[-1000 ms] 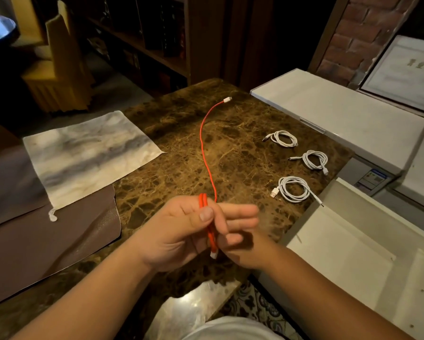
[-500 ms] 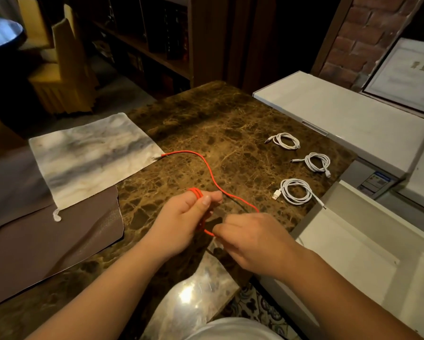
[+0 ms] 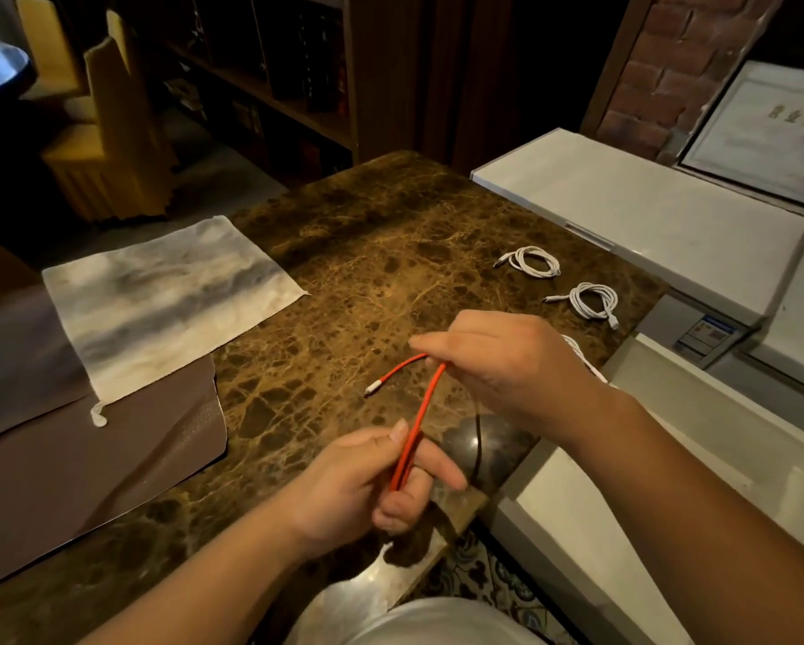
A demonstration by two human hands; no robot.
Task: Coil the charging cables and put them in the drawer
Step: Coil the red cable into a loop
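- Brown marble counter [image 3: 353, 272] fills the middle of the frame, with a grey-streaked cloth [image 3: 167, 300] at left and an open white drawer [image 3: 632, 542] at lower right.
- Two coiled white cables [image 3: 532, 262] [image 3: 595, 301] lie on the counter at upper right, well apart from the hands; part of a third white cable [image 3: 581, 360] shows behind the right wrist.
- Red cable [image 3: 421, 416] is in both hands above the counter, at centre frame, not yet in the drawer.
- Left hand [image 3: 372, 486], at lower centre, curls its fingers round the bunched red strands, thumb pressing them against the forefinger; it is closed on the cable.
- Right hand [image 3: 502, 360], higher and to the right, pinches the red cable near its free end, fingers bent around it; a short tail with a white plug [image 3: 371, 391] hangs down to the left, just above the counter.
- Between the hands the strands run taut and nearly straight.
- Step in hand, by judgement: laying the last turn onto the coil.
- To do it well, the left hand should keep a firm hold so earlier loops do not spring open, while the right brings the tail round in a loop the same size as the others, without twisting.
- Tucking the plug end through or round the bundle would likely stop it uncoiling once set in the drawer.
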